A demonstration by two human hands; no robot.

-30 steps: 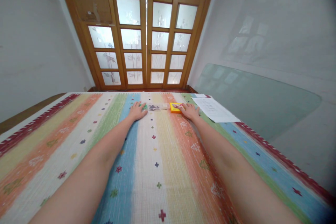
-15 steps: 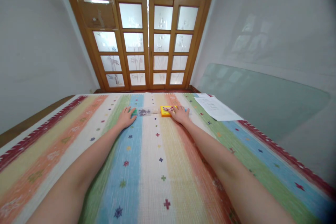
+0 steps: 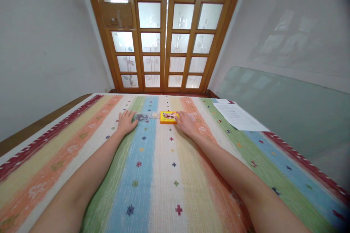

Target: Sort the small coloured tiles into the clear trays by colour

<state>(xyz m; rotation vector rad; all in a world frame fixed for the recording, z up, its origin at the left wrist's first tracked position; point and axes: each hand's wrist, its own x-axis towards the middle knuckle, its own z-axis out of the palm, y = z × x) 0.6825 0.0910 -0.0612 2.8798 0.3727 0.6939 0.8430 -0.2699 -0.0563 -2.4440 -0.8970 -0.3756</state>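
Note:
Far out on the tablecloth, my left hand (image 3: 127,122) lies palm down with fingers spread, at the left end of a row of small items. Next to its fingertips is a clear packet with dark contents (image 3: 141,117) and a bit of green at its edge. A pale clear-wrapped piece (image 3: 154,115) follows in the row. Then comes a yellow box (image 3: 168,117) with printed pictures, lying flat. My right hand (image 3: 186,123) rests over the box's right end, fingertips touching it, fingers extended. Something pale and see-through (image 3: 193,117) shows beyond that hand, partly hidden.
A striped tablecloth (image 3: 164,174) covers the table. White printed sheets (image 3: 237,116) lie at the far right. A frosted glass panel (image 3: 287,105) leans on the right wall. Wooden glazed doors (image 3: 165,43) stand behind the table.
The row of items and both hands have shifted left across the cloth's stripes. My right hand's fingers are less spread and cover less of the yellow box. The view has turned slightly left.

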